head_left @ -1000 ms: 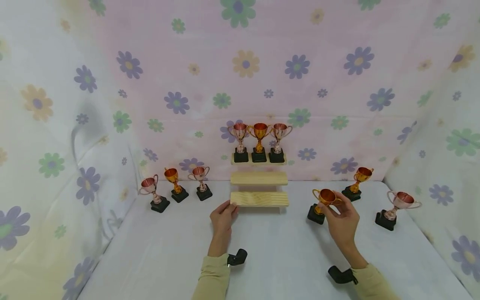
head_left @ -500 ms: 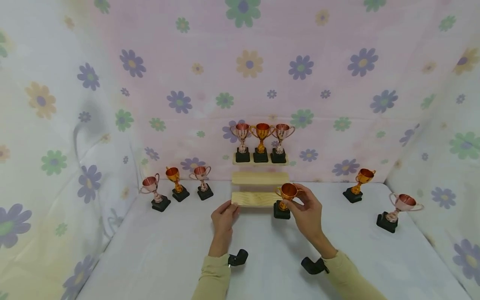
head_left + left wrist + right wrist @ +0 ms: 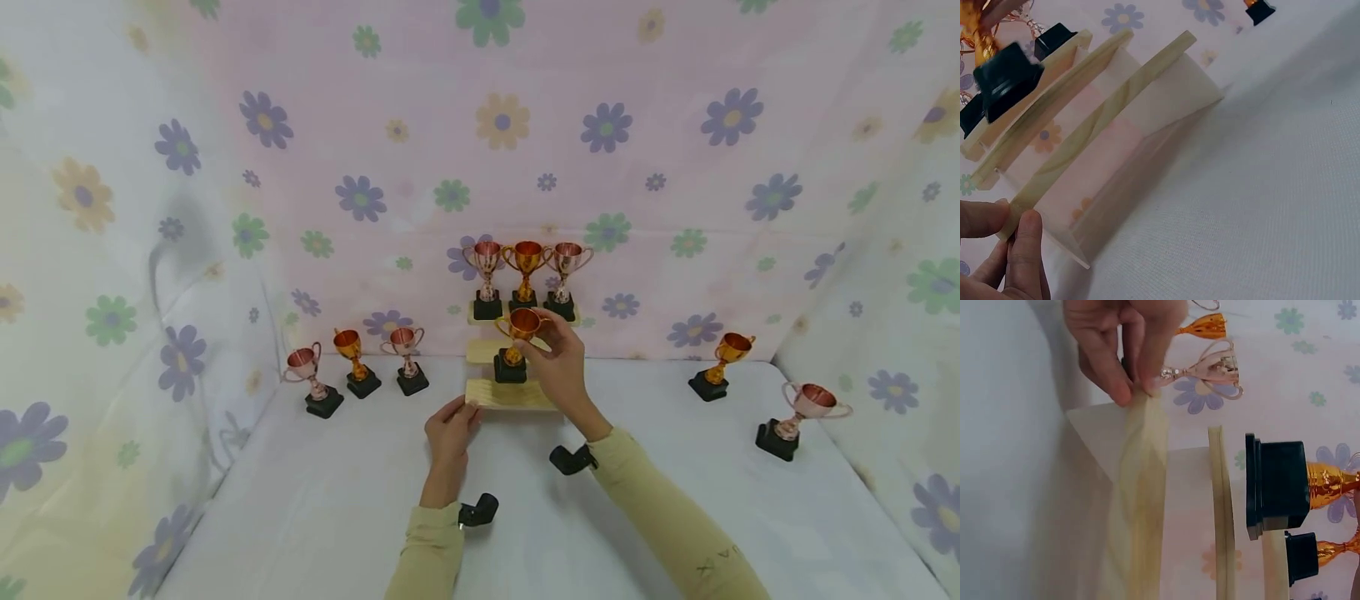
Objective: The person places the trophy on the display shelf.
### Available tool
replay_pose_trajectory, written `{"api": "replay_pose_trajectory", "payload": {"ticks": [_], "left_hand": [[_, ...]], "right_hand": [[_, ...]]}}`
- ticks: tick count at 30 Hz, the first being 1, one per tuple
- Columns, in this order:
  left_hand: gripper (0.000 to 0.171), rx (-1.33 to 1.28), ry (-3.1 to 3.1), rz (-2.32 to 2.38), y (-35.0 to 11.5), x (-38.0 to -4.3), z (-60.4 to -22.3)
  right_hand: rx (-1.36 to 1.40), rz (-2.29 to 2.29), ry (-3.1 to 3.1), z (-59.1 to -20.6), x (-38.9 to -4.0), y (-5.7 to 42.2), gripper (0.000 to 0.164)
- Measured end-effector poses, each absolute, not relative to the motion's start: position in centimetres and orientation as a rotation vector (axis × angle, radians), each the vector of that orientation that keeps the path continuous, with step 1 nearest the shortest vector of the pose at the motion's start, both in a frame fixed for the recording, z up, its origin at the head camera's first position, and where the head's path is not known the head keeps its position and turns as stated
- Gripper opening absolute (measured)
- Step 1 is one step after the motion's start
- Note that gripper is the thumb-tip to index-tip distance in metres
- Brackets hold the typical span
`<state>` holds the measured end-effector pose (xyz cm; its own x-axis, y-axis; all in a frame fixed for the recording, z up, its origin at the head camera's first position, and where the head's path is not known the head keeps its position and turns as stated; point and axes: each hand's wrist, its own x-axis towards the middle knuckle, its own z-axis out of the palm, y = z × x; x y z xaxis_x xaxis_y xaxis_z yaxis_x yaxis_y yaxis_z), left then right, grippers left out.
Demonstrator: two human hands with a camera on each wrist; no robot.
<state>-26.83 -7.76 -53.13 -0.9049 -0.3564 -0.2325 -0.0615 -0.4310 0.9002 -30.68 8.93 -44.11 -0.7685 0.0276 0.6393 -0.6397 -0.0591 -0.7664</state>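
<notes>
Held by my right hand (image 3: 561, 362), a small gold trophy cup (image 3: 512, 365) on a black base hangs upright over the middle step of a wooden three-step display stand (image 3: 504, 394). In the right wrist view its black base (image 3: 1282, 484) appears apart from the middle step (image 3: 1222, 512). My left hand (image 3: 450, 432) pinches the left end of the lowest step, thumb and fingers on the board (image 3: 1104, 119). Along the top step stand a rose-gold trophy (image 3: 487, 302), a gold trophy (image 3: 528, 257) and another rose-gold trophy (image 3: 568, 260).
Left of the stand, on the white tabletop (image 3: 345, 500), are a rose-gold trophy (image 3: 323, 402), a gold one (image 3: 363, 382) and a rose-gold one (image 3: 412, 379). To the right stand a gold trophy (image 3: 709, 385) and a rose-gold one (image 3: 777, 439). Flowered cloth (image 3: 420, 125) hangs behind.
My right hand has carried the gold trophy leftward from the right side of the table, then up and back over the steps. My left hand keeps its grip on the stand.
</notes>
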Motion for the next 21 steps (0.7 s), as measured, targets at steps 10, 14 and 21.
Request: {"api": "replay_pose_trajectory", "payload": {"ticks": [10,14,21], "left_hand": [[0.035,0.603,-1.572,-2.449,-7.8,-27.1,-53.2],[0.035,0.614,-1.579,-2.451,-7.9,-27.1,-53.4],[0.036,0.603,-1.617,-2.445,-8.0,-26.9,-53.4]], "right_hand": [[0.667,1.847,-1.943,-41.5,-34.0,6.5,0.046],[0.647,1.843,-2.009,-40.1,-33.9,5.8,0.045],[0.700,1.856,-1.990,-39.8,-34.4,5.6,0.045]]}}
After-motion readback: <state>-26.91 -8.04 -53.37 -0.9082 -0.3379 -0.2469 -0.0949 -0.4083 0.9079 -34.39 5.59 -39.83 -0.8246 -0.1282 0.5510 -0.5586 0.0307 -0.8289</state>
